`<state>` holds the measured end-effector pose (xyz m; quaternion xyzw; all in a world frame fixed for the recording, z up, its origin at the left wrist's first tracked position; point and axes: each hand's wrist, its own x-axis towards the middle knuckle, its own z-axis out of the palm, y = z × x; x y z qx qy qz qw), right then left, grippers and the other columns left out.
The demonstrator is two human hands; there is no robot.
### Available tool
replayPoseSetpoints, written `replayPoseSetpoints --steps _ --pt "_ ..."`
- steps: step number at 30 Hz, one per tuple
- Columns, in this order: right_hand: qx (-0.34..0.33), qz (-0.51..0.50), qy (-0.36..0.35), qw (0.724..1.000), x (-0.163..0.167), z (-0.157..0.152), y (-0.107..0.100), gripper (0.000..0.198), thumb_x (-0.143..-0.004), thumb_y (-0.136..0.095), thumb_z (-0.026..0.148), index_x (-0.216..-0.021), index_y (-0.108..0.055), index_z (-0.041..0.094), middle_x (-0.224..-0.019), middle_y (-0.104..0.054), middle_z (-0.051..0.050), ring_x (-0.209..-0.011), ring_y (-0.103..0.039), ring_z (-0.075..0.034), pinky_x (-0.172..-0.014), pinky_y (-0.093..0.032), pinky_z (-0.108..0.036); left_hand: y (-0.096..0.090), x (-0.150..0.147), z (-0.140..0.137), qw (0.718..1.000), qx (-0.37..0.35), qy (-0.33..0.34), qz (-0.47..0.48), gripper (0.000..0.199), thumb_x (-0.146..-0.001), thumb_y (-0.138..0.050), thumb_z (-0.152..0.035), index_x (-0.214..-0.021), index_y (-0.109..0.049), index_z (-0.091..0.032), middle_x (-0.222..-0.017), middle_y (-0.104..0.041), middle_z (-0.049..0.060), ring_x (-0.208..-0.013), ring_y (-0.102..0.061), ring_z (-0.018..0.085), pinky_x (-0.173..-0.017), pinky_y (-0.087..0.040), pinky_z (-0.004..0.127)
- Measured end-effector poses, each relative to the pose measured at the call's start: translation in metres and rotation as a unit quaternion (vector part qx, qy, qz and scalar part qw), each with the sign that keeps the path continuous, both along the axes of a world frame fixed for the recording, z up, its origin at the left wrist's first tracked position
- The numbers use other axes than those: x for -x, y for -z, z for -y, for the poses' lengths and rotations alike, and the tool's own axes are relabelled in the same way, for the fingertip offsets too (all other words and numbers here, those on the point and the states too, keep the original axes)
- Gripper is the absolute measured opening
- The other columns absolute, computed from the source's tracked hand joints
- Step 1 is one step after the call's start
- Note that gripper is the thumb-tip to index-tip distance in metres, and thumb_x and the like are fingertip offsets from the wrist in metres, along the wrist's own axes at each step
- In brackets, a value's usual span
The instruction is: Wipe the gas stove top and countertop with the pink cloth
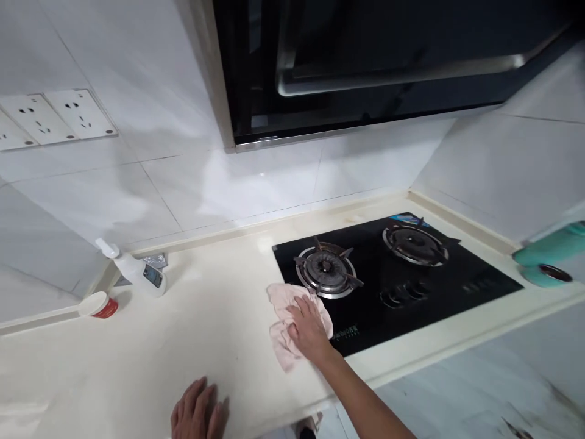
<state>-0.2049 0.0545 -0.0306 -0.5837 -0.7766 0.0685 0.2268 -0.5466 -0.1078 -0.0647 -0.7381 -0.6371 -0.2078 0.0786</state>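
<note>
My right hand (309,329) presses on a crumpled pale pink cloth (281,299), with its fingers curled over the fabric. The cloth lies across the left edge of the black glass gas hob (365,311), just in front of the left burner (326,268). My left hand (197,411) rests on the cream countertop (205,323) near its front edge, with the fingers a little apart and nothing in them.
A white spray bottle (132,268) and a red-and-white paper cup (99,305) stand at the back left. The right burner (415,244) is farther off. A dark range hood (388,67) hangs above. Green containers (553,253) are at the right.
</note>
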Motion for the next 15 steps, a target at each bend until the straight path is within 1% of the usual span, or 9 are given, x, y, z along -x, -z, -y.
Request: replayPoseSetpoints --steps 2,4,5,7,9,10,12,15 --pt "-0.025 -0.006 0.009 1.0 -0.037 0.034 0.012 0.044 -0.083 -0.048 0.017 -0.124 -0.062 0.02 -0.147 -0.048 -0.011 -0.145 -0.03 -0.03 -0.117 -0.03 -0.052 -0.002 -0.002 -0.001 1.0 -0.001 0.002 0.005 0.033 -0.097 -0.048 -0.046 -0.119 -0.063 -0.027 -0.13 -0.064 0.008 -0.118 -0.058 0.027 -0.094 -0.044 0.042" --pt "-0.042 -0.001 0.053 0.998 -0.081 0.056 0.023 0.043 -0.083 -0.046 0.019 -0.123 -0.063 0.019 -0.144 -0.051 -0.012 -0.143 -0.033 -0.029 -0.116 -0.031 -0.052 -0.003 -0.003 -0.002 1.0 -0.004 0.0 0.018 0.033 -0.097 -0.047 -0.046 -0.12 -0.062 -0.026 -0.131 -0.062 0.008 -0.119 -0.056 0.028 -0.095 -0.044 0.043" --pt "-0.048 0.003 0.088 0.995 -0.104 0.061 0.026 0.041 -0.084 -0.045 0.021 -0.121 -0.063 0.019 -0.142 -0.053 -0.012 -0.142 -0.034 -0.029 -0.116 -0.031 -0.052 -0.002 -0.003 -0.002 1.0 -0.005 -0.001 0.023 0.033 -0.097 -0.047 -0.045 -0.12 -0.062 -0.026 -0.131 -0.062 0.008 -0.12 -0.056 0.028 -0.095 -0.044 0.043" --pt "-0.049 0.008 0.175 0.983 -0.144 0.061 0.026 0.04 -0.085 -0.042 0.023 -0.119 -0.064 0.018 -0.134 -0.058 -0.013 -0.137 -0.04 -0.03 -0.114 -0.033 -0.052 0.001 -0.004 -0.002 1.0 -0.003 -0.004 0.026 0.033 -0.097 -0.046 -0.045 -0.12 -0.062 -0.027 -0.131 -0.061 0.008 -0.121 -0.054 0.028 -0.096 -0.043 0.044" --pt "-0.046 0.011 0.242 0.969 -0.164 0.053 0.022 0.04 -0.086 -0.04 0.023 -0.117 -0.064 0.016 -0.127 -0.06 -0.016 -0.13 -0.045 -0.031 -0.11 -0.036 -0.052 0.002 -0.006 -0.004 1.0 -0.005 -0.009 0.02 0.034 -0.097 -0.046 -0.046 -0.119 -0.062 -0.027 -0.13 -0.06 0.009 -0.121 -0.053 0.03 -0.096 -0.043 0.047" --pt "-0.045 0.012 0.258 0.965 -0.165 0.048 0.019 0.039 -0.085 -0.04 0.022 -0.116 -0.064 0.015 -0.125 -0.06 -0.017 -0.127 -0.046 -0.032 -0.108 -0.037 -0.053 0.001 -0.011 -0.006 1.0 -0.011 -0.008 0.015 0.034 -0.096 -0.046 -0.046 -0.119 -0.062 -0.026 -0.13 -0.06 0.01 -0.121 -0.053 0.031 -0.095 -0.043 0.048" --pt "-0.048 0.018 0.256 0.965 -0.149 0.041 0.014 0.038 -0.086 -0.042 0.021 -0.116 -0.064 0.014 -0.126 -0.06 -0.019 -0.126 -0.045 -0.033 -0.106 -0.037 -0.055 -0.006 -0.028 -0.012 0.999 -0.034 0.015 0.007 0.034 -0.097 -0.047 -0.043 -0.121 -0.062 -0.026 -0.131 -0.059 0.01 -0.122 -0.053 0.031 -0.094 -0.044 0.048" --pt "-0.048 0.03 0.211 0.976 -0.106 0.041 0.009 0.035 -0.086 -0.046 0.022 -0.115 -0.065 0.018 -0.13 -0.059 -0.015 -0.127 -0.045 -0.032 -0.106 -0.035 -0.053 -0.026 -0.077 -0.029 0.992 -0.06 0.11 0.016 0.035 -0.097 -0.049 -0.035 -0.129 -0.059 -0.027 -0.139 -0.055 0.01 -0.128 -0.05 0.029 -0.099 -0.042 0.045"
